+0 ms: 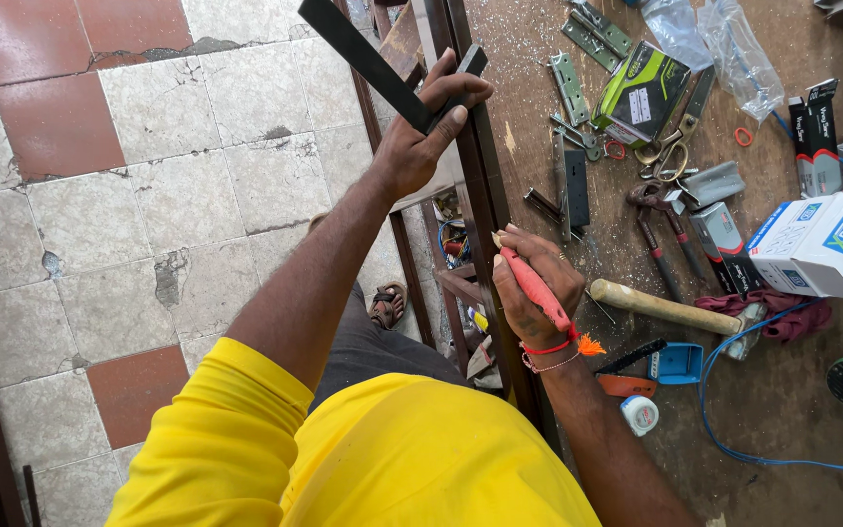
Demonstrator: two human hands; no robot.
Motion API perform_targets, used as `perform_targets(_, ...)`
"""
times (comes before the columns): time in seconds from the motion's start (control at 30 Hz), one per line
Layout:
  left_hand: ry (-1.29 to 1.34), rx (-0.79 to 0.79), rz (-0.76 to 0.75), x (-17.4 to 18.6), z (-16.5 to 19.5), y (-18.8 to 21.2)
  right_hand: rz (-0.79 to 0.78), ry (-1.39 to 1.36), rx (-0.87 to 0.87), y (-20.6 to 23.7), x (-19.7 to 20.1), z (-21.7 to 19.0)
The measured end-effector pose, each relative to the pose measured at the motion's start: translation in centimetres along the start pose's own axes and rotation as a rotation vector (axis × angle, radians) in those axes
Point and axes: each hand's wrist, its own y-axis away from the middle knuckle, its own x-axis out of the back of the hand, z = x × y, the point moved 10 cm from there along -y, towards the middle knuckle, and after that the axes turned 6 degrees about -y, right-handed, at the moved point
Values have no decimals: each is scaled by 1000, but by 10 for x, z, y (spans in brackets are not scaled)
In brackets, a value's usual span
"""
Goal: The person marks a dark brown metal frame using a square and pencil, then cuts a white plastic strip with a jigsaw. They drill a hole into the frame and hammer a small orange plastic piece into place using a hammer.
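gripping a flat black bar [363, 60] against the dark wooden frame [480, 185], the left hand [421, 137] is closing its fingers round both, out over the tiled floor [148, 195]. the right hand [536, 283] is curling tightly round a red pencil [534, 285], its tip touching the frame's edge. just beside it on the workbench [782, 390] a hammer [670, 310] is lying, with pliers [661, 229], hinges [570, 86], a green box [641, 93], a white box [822, 244] and blue wire [734, 449] crowding further out.
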Motion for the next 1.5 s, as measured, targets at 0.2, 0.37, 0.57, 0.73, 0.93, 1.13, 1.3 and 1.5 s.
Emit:
perform_targets(0.2, -21, -14, 2, 0, 2, -1, -10, -10, -17, 15, 7, -1)
perform_targets(0.37, -31, -35, 5, -1, 3, -1, -24, -4, -24, 28, 11, -2)
perform_targets(0.57, -49, -38, -4, -2, 2, -1, -44, -9, -41, 44, 19, -4)
perform_targets(0.73, -54, -60, -27, -4, 2, 1, -49, -28, -71, 59, 26, -7)
perform_targets(0.93, 76, -95, -21, -4, 4, 5, -70, -9, -98, 70, 32, -10)
perform_targets(1.13, 86, -77, -25, -5, 7, 4, -67, -20, -110, 80, 34, -2)
perform_targets(1.3, -13, -65, -9, -3, 7, 2, 67, -311, -394, 94, 48, 39)
perform_targets(1.5, 115, 38, 43, 1, 14, -4, 350, -939, -621, 101, 58, 73)
